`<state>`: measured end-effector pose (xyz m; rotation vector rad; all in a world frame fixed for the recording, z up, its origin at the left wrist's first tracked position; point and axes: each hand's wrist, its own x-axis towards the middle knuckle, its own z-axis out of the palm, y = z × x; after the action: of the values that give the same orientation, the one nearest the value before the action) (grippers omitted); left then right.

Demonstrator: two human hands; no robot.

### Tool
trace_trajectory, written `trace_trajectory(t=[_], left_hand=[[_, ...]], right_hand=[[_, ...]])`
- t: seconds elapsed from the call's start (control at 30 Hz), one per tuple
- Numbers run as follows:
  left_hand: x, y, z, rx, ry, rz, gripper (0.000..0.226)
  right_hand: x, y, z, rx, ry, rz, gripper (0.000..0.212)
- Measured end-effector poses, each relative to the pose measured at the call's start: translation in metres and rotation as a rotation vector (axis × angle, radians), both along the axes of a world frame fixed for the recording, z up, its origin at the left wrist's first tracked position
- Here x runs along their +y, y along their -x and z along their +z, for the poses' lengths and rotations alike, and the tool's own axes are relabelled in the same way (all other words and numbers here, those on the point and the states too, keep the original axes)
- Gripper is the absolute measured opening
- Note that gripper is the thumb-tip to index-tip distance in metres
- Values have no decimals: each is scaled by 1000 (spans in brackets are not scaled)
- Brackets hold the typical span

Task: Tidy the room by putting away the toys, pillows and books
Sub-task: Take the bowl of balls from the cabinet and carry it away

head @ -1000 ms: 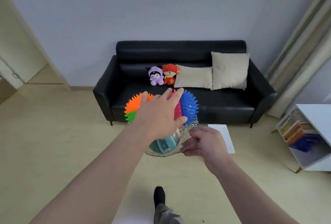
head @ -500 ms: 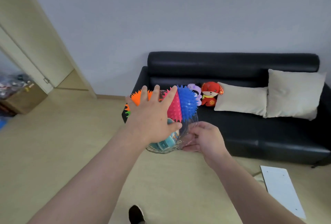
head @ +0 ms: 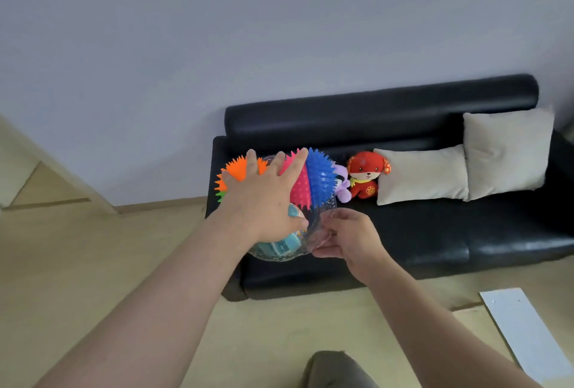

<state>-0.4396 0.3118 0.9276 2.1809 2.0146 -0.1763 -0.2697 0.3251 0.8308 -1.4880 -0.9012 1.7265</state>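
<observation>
A clear glass bowl [head: 324, 216] hangs in mid-air in front of the black sofa [head: 435, 232]. My right hand [head: 351, 237] pinches its right rim. A spiky ball [head: 316, 176] in orange, pink and blue sits on top of the bowl, and my left hand [head: 264, 201] lies flat on it with fingers spread. A teal toy [head: 284, 244] shows through the glass. On the sofa seat stand a red plush [head: 366, 175] and a purple plush [head: 343, 184], half hidden by the ball. Two beige pillows [head: 422, 176] [head: 507, 151] lean on the backrest.
A white board [head: 528, 328] lies on the wooden floor at the lower right. A doorway opens at the far left. My knee [head: 335, 369] shows at the bottom edge. A plain wall rises behind the sofa.
The view has swung left and closer to the sofa; the bookshelf at the right has left the frame. Both hands keep the same hold on bowl and ball.
</observation>
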Motion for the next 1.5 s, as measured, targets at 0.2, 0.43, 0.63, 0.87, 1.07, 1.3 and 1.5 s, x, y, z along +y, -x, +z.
trace_trajectory(t=[0.2,0.43,0.63,0.87,1.07,1.3,1.5], left_hand=[[122,33,-33,36,135,-67,125],[251,54,-76,7,265,-34,132],[345,71,-151,75,302,-68,131],[414,88,-287,56,390,-146,127],[446,106,-413,56,467,-238,121],[454,107,-499,89,490,-223,123],[448,100,-536,103,494,-233,125]], right_hand=[[115,30,-39,-22,42,-39,12],[244,51,-87,-78,134,27,17],[329,77,-148,-124,241,45,25],[390,91,-274,-182,403,-16,24],[412,95,-389,-224,518,-38,19],[424,104,-485,-279,577,-16,18],[422,99,-525,-314,592,5,19]])
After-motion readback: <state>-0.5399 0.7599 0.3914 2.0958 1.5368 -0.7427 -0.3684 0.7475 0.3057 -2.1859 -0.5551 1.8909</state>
